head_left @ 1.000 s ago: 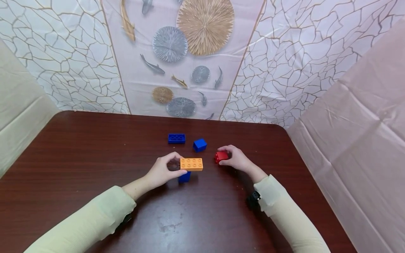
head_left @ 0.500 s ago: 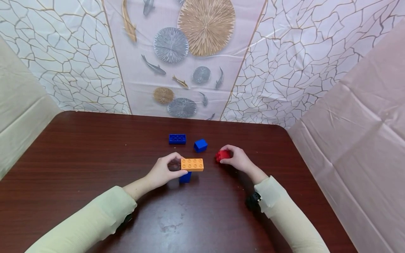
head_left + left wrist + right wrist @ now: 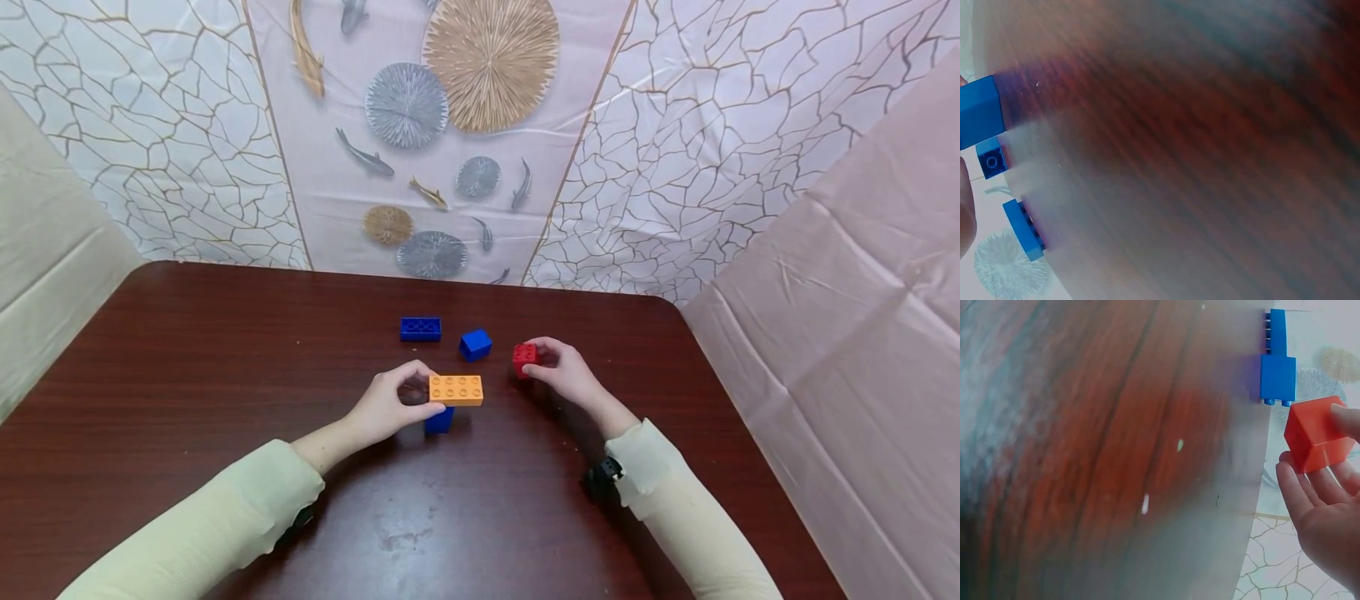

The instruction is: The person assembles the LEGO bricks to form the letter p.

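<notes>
My left hand (image 3: pixel 381 408) grips an orange brick (image 3: pixel 454 390) by its left end, thumb in front and fingers behind. The orange brick has its studs up, and below it shows a blue brick (image 3: pixel 438 420), seen larger as a blue block (image 3: pixel 982 112) in the left wrist view. My right hand (image 3: pixel 567 375) pinches a red brick (image 3: pixel 524 357) between thumb and fingers, studs upward in the head view. From the right wrist, the red brick (image 3: pixel 1317 432) shows smooth sides, with fingers under it. Whether the blue brick touches the table I cannot tell.
Beyond the hands, a long blue brick (image 3: pixel 420 329) lies with its hollow underside showing. A smaller blue brick (image 3: pixel 476 345) lies on its side to its right, near the red one. The dark wooden table (image 3: pixel 225 350) ends at a patterned cloth backdrop (image 3: pixel 480 225).
My right hand has turned the red brick from studs facing left to studs facing up, lifting it slightly. The left hand and the orange brick stay almost still.
</notes>
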Demonstrator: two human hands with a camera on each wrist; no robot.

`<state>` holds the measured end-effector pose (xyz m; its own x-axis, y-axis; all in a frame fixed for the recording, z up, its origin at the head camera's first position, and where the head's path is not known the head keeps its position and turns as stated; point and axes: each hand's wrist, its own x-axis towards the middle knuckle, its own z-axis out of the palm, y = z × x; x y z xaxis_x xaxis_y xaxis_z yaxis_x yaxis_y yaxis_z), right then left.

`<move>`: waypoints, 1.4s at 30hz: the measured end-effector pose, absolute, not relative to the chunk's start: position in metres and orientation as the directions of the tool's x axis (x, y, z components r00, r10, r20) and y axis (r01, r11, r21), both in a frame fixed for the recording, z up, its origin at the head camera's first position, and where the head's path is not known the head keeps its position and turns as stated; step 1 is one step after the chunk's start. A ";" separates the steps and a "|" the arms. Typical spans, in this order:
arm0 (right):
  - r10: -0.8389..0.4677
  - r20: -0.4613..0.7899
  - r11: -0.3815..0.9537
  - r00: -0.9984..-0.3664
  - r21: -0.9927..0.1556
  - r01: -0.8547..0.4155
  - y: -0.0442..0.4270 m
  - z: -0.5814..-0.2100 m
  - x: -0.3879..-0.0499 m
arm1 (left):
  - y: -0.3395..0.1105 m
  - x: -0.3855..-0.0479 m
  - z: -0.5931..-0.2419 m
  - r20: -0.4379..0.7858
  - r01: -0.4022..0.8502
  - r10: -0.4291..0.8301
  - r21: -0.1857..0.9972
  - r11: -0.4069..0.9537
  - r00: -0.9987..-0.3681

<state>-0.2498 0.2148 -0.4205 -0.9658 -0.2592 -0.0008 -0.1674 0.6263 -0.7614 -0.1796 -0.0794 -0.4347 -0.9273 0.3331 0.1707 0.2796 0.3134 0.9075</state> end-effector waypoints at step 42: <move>-0.326 0.087 0.475 -0.941 -0.846 -0.242 0.174 -0.365 -0.221 | -0.078 -0.177 -0.430 0.189 0.292 0.325 0.907 0.304 -0.926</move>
<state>-0.2211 0.1740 -0.3650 -0.9414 -0.3261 0.0866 -0.2422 0.4745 -0.8463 -0.1768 -0.0782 -0.4297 -0.9265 0.3253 0.1892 0.2918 0.3036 0.9070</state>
